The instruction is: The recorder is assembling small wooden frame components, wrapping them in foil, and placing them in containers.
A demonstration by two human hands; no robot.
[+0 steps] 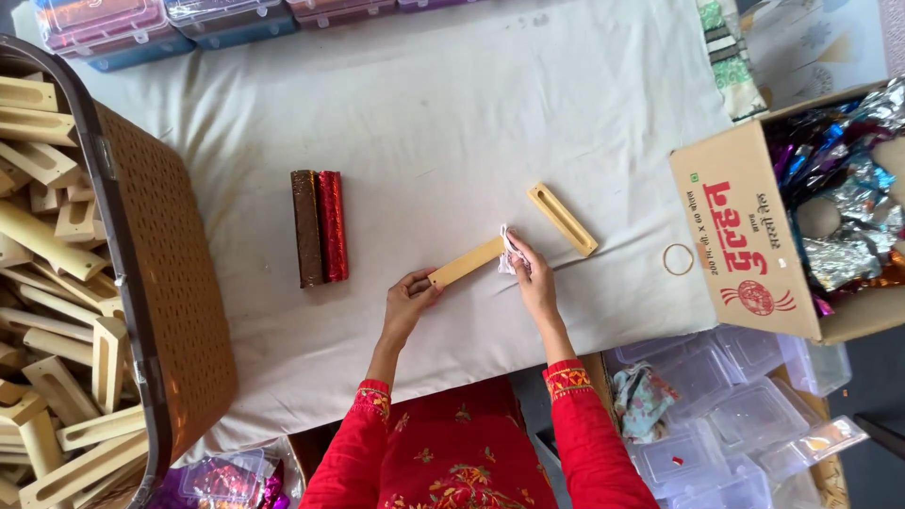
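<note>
Two red sleeves are seen at the bottom centre of the frame. Just above, a pale wooden block is gripped at its lower end by the left hand, while a white cloth is pinched against its upper end by the right hand. Beyond, a second wooden piece lies right of centre, and two foil-wrapped sticks left of centre. A cardboard box is set at the right edge.
</note>
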